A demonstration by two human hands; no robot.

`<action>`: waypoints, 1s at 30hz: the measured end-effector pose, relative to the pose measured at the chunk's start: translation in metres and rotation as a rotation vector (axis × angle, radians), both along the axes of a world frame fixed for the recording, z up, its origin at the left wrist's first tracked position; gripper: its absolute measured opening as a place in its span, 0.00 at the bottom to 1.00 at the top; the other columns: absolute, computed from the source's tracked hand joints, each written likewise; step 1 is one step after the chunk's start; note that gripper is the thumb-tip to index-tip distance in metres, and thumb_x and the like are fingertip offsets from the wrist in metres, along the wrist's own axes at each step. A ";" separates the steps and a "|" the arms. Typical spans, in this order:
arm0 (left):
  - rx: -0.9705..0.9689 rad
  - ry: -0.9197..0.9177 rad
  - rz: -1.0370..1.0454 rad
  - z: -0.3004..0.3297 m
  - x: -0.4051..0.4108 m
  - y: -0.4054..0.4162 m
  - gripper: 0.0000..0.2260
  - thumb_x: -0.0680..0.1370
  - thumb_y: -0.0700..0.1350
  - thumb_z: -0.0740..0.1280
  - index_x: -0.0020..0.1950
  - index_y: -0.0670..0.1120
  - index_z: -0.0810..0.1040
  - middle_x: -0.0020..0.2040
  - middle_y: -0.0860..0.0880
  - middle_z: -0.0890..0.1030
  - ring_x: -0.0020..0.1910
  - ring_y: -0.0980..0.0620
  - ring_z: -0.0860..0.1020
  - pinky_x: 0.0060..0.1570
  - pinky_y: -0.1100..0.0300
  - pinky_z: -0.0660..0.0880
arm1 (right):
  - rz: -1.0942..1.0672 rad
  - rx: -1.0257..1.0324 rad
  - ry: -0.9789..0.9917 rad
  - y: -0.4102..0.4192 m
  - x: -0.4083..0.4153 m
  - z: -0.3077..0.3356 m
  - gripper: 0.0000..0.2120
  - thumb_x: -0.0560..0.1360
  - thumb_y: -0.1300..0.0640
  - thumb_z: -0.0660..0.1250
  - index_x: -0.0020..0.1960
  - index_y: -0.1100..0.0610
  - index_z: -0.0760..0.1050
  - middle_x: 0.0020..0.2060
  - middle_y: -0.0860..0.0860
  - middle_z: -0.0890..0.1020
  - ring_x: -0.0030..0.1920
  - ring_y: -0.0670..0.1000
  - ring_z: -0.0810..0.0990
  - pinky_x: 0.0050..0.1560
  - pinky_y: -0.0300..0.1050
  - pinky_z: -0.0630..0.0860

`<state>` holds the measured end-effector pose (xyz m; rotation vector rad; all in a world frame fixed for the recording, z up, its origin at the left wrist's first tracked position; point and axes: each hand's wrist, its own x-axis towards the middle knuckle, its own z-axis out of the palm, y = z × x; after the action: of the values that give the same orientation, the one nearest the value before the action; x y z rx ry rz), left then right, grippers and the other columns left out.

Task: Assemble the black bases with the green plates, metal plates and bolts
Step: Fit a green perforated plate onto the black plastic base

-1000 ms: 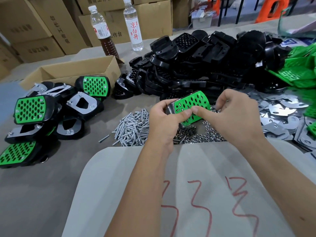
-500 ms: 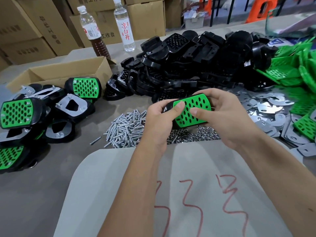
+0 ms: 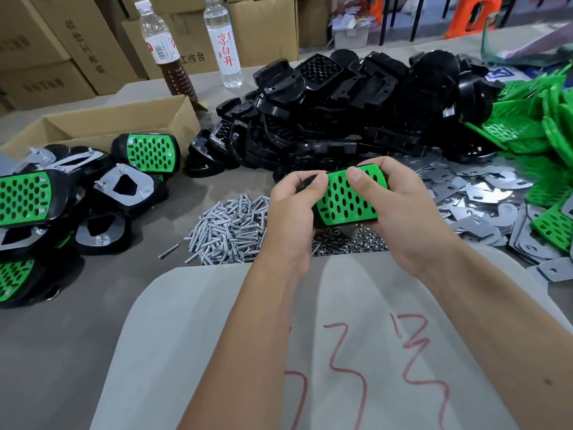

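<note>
Above the counter's middle, the left hand [image 3: 290,212] and right hand [image 3: 400,209] both grip the green plate [image 3: 348,198], probably on a black base; press evenly until the holes align.

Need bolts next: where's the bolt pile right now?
In the head view, the bolt pile lies on the table just left of the left hand, right of the finished assemblies.

- Green plate [image 3: 348,198]: smooth, perforated plastic.
- Black bases [image 3: 341,113]: glossy plastic.
- Bolts [image 3: 229,228] and metal plates [image 3: 483,193]: shiny metal.
- Box [image 3: 102,125]: matt cardboard.
- Tabletop [image 3: 62,336]: matt grey.
</note>
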<state>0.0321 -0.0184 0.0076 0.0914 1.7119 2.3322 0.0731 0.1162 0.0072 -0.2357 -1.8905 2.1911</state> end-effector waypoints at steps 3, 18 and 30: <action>0.014 -0.014 0.015 -0.002 0.002 0.004 0.05 0.84 0.39 0.65 0.51 0.40 0.79 0.47 0.40 0.80 0.44 0.45 0.80 0.42 0.49 0.81 | -0.002 0.025 0.006 -0.002 0.000 -0.002 0.08 0.82 0.53 0.70 0.53 0.57 0.75 0.44 0.56 0.82 0.44 0.55 0.82 0.37 0.51 0.79; 0.050 -0.006 0.107 0.001 0.005 0.008 0.04 0.81 0.41 0.69 0.49 0.43 0.82 0.46 0.44 0.81 0.45 0.48 0.79 0.39 0.55 0.76 | 0.032 -0.039 0.070 -0.003 0.001 -0.005 0.07 0.81 0.55 0.70 0.54 0.59 0.79 0.44 0.54 0.85 0.45 0.58 0.88 0.35 0.53 0.84; -0.031 -0.060 0.137 0.002 0.004 0.004 0.10 0.80 0.49 0.73 0.44 0.43 0.81 0.40 0.47 0.82 0.43 0.46 0.80 0.44 0.49 0.77 | 0.130 -0.018 0.052 -0.002 0.002 -0.006 0.10 0.84 0.54 0.64 0.56 0.62 0.78 0.44 0.55 0.87 0.44 0.61 0.88 0.36 0.54 0.85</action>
<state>0.0365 -0.0139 0.0099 -0.1036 1.7764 2.3761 0.0749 0.1145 0.0016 -0.0597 -1.9094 2.2743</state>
